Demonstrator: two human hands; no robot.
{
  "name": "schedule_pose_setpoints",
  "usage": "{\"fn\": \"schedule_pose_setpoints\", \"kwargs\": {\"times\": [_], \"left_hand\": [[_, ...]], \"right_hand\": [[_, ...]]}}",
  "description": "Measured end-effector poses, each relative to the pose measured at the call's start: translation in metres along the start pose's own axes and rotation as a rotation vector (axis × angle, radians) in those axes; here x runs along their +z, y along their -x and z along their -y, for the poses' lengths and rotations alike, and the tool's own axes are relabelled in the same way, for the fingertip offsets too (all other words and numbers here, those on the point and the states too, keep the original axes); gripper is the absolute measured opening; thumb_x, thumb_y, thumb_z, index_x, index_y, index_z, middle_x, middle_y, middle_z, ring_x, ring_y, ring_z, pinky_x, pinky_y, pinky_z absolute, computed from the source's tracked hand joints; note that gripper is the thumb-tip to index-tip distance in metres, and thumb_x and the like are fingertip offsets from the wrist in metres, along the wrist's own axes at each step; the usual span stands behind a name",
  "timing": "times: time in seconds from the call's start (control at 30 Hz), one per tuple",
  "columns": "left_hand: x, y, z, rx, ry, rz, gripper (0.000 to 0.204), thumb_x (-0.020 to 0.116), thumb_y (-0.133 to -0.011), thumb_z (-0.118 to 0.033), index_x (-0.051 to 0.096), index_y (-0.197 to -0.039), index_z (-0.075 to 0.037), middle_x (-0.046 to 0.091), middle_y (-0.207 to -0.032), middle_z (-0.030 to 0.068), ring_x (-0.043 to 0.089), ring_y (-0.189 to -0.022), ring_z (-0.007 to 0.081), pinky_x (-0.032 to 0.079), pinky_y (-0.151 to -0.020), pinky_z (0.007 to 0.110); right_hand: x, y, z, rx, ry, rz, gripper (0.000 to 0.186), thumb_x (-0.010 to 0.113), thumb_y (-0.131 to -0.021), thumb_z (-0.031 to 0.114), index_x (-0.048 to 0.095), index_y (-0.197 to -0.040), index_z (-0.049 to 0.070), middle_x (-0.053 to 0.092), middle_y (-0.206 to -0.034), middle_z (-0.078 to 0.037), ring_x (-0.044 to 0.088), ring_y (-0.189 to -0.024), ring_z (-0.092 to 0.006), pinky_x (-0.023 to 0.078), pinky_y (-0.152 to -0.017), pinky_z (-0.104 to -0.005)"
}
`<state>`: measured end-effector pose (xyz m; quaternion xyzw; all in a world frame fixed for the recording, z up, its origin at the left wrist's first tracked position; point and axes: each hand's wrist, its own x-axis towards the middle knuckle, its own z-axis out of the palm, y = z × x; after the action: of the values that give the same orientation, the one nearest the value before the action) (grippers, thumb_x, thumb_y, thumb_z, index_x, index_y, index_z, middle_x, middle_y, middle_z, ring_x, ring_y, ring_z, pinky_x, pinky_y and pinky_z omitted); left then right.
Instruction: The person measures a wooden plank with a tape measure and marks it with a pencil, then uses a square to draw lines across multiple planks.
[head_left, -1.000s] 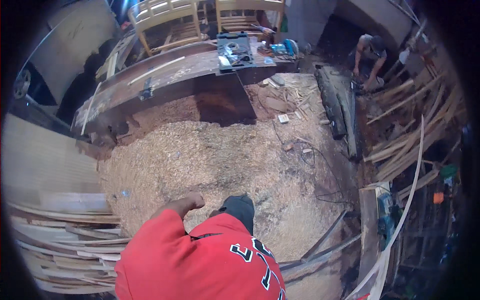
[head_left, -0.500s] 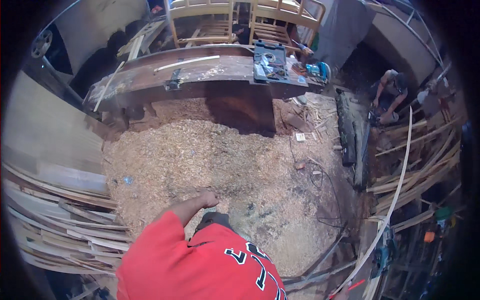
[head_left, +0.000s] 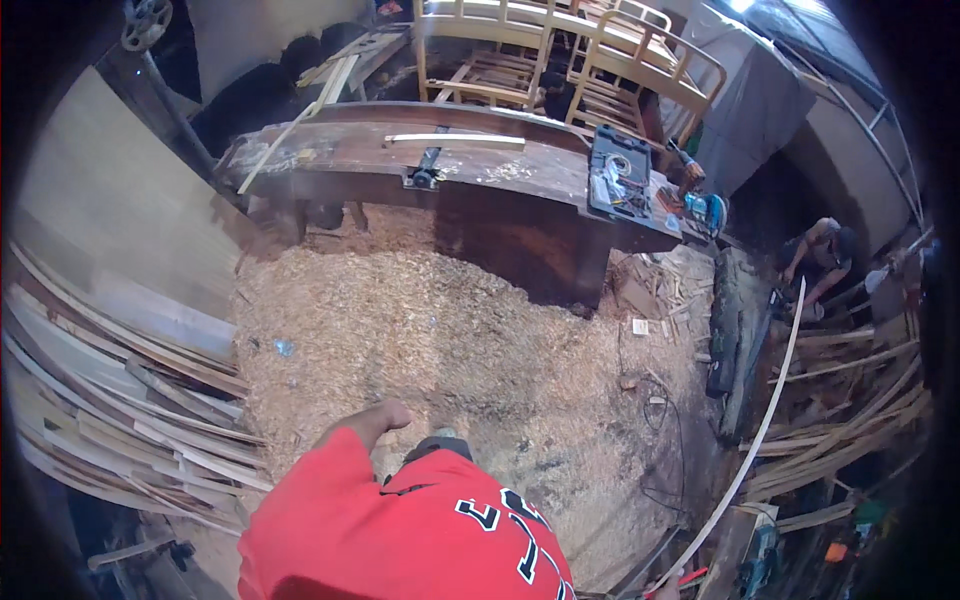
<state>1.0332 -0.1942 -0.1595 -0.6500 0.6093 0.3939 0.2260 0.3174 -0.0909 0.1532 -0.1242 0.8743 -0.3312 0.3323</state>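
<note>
Below me are the front of my red shirt and a dark shoe. My left hand is out over the sawdust-covered floor, its fingers curled; whatever is inside them, if anything, is hidden. At the lower right edge, my right hand is partly in view, closed around the lower end of a long, thin, pale wooden strip, which arcs up toward the back right. A small red object is beside that hand, too small to name.
A long bench holds an open tool case and power tools, with bunk-bed frames behind. A person crouches at right beside dark timbers. Wooden strips lie stacked both sides; a cable crosses the floor.
My view has turned, shifting the bench and crouching person rightward and lower. The strip's top has swung leftward in the view, and my right hand has appeared at the lower edge.
</note>
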Motion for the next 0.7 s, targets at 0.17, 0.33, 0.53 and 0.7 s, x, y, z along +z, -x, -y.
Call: {"fn": "schedule_pose_setpoints", "kwargs": {"times": [0.17, 0.33, 0.53, 0.7], "left_hand": [[-0.009, -0.002, 0.009, -0.058, 0.066, -0.084, 0.044, 0.048, -0.089, -0.028, 0.075, -0.116, -0.006, 0.069, -0.125, 0.0198, 0.067, -0.117, 0.0341, 0.051, -0.1, 0.048], [-0.066, 0.017, -0.032, -0.013, 0.112, 0.213, 0.039, 0.05, -0.088, -0.026, 0.077, -0.108, -0.006, 0.072, -0.12, 0.0167, 0.07, -0.11, 0.0339, 0.055, -0.091, 0.052], [-0.061, -0.003, -0.154, 0.562, 0.404, -0.274, 0.026, 0.056, -0.083, -0.023, 0.074, -0.092, -0.008, 0.073, -0.079, 0.0153, 0.072, -0.068, 0.0288, 0.056, -0.061, 0.049], [-0.128, 0.121, -0.31, 1.071, 0.768, 0.068, 0.043, 0.068, -0.092, -0.049, 0.068, -0.1, -0.007, 0.066, -0.076, 0.0062, 0.064, -0.058, 0.0154, 0.05, -0.051, 0.035]], "right_hand": [[0.037, -0.033, 0.005, -0.172, -0.106, 0.086, 0.041, 0.055, -0.103, 0.047, 0.059, -0.099, 0.006, 0.055, -0.077, -0.006, 0.052, -0.064, -0.0202, 0.042, -0.057, -0.0344], [0.076, -0.03, 0.081, -0.233, -0.07, 0.048, 0.049, 0.057, -0.101, 0.055, 0.056, -0.079, 0.011, 0.048, -0.055, 0.0, 0.048, -0.042, -0.0151, 0.036, -0.037, -0.0296], [0.148, 0.031, 0.244, -0.349, -0.227, 0.303, 0.046, 0.06, -0.099, 0.054, 0.056, -0.085, 0.011, 0.049, -0.056, -0.001, 0.049, -0.041, -0.0154, 0.038, -0.036, -0.0307], [0.127, 0.083, 0.408, -0.632, -0.171, 0.348, 0.043, 0.06, -0.099, 0.056, 0.054, -0.082, 0.017, 0.053, -0.058, 0.0, 0.05, -0.041, -0.0128, 0.04, -0.038, -0.0275]]}}
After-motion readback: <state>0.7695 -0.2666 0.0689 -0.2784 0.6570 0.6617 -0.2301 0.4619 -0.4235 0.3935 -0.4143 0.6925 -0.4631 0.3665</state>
